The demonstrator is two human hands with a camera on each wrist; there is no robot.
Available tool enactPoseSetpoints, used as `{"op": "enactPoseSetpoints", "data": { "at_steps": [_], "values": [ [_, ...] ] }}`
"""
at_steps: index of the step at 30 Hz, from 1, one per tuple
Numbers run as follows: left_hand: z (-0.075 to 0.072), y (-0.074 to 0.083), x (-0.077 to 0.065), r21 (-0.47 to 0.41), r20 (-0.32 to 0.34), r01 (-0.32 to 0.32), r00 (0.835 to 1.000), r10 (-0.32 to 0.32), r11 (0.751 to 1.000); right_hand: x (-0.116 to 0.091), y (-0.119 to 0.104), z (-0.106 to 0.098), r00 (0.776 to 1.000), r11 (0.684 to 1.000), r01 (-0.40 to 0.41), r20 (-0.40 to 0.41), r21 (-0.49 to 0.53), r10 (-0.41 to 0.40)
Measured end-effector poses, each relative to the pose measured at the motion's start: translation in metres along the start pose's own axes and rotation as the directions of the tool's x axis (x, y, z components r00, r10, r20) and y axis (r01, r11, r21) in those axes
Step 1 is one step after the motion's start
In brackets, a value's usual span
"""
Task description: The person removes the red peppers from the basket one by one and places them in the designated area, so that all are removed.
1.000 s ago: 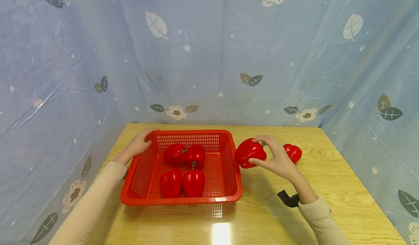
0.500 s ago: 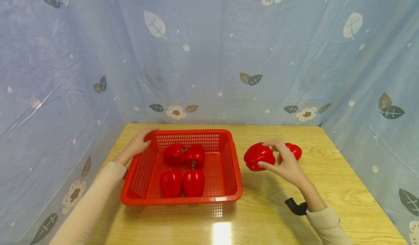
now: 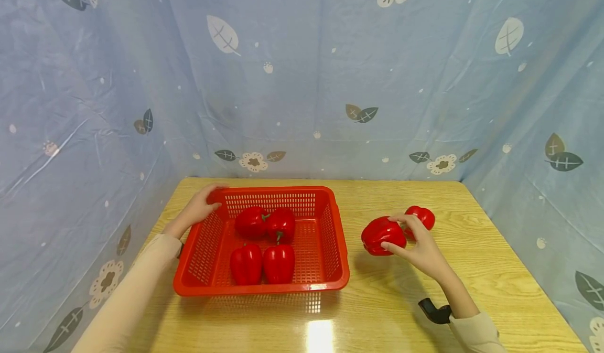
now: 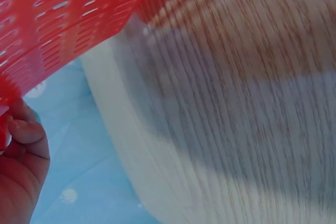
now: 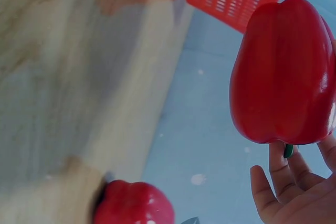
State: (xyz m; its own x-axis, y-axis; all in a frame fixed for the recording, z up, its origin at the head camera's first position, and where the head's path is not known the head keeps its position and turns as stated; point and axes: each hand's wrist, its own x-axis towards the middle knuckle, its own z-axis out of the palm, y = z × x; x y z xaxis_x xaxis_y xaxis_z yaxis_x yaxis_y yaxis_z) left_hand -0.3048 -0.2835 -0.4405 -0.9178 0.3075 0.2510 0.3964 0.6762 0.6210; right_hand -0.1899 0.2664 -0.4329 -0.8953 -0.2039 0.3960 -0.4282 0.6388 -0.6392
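My right hand [image 3: 421, 248] holds a red bell pepper [image 3: 381, 236] between thumb and fingers, right of the basket and over the table. In the right wrist view this bell pepper [image 5: 286, 72] has its green stem toward the palm. My left hand [image 3: 198, 206] grips the far left corner of a red plastic basket [image 3: 261, 290]. Its curled fingers [image 4: 29, 132] show at the rim in the left wrist view. Several red bell peppers [image 3: 279, 264] lie inside the basket. Another bell pepper [image 3: 423, 217] rests on the table just behind the right hand.
The wooden table [image 3: 481, 269] has patterned blue curtains [image 3: 302, 80] at its back and sides. A black strap-like piece [image 3: 435, 311] sticks out at the right wrist.
The right hand has moved right and toward the near side with the bell pepper, away from the basket's right rim and lower. The left hand and basket stay in place.
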Motion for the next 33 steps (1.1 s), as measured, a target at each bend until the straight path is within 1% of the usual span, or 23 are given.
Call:
{"op": "enactPoseSetpoints", "data": {
  "at_steps": [4,9,15,19,22,26,33],
  "values": [
    [0.000,-0.002,0.000,-0.032,0.004,0.017,1.000,-0.017,0.999,-0.006,0.007,0.000,1.000,1.000,-0.017,-0.011,-0.020,0.016],
    [0.000,-0.001,0.000,-0.036,0.009,0.030,1.000,-0.030,0.999,-0.014,0.016,-0.001,0.999,0.998,-0.040,-0.032,-0.047,0.038],
    [0.000,-0.001,0.000,-0.042,0.018,0.043,0.999,-0.042,0.998,-0.024,0.025,-0.005,0.997,0.996,-0.067,-0.029,-0.058,0.065],
    [-0.001,0.000,0.000,-0.057,0.019,0.039,0.999,-0.038,0.998,-0.031,0.012,-0.012,0.997,0.995,-0.079,-0.027,-0.060,0.078],
    [-0.001,0.002,-0.001,-0.061,0.020,0.034,0.999,-0.033,0.998,-0.035,0.015,-0.014,0.995,0.993,-0.093,-0.030,-0.067,0.091],
    [-0.002,0.002,-0.002,-0.059,0.024,0.044,0.999,-0.043,0.997,-0.043,0.039,-0.013,0.993,0.990,-0.118,-0.038,-0.079,0.115],
    [-0.001,0.002,-0.002,-0.061,0.030,0.058,0.998,-0.056,0.996,-0.053,0.056,-0.019,0.988,0.983,-0.151,-0.052,-0.108,0.146]
  ]
}}
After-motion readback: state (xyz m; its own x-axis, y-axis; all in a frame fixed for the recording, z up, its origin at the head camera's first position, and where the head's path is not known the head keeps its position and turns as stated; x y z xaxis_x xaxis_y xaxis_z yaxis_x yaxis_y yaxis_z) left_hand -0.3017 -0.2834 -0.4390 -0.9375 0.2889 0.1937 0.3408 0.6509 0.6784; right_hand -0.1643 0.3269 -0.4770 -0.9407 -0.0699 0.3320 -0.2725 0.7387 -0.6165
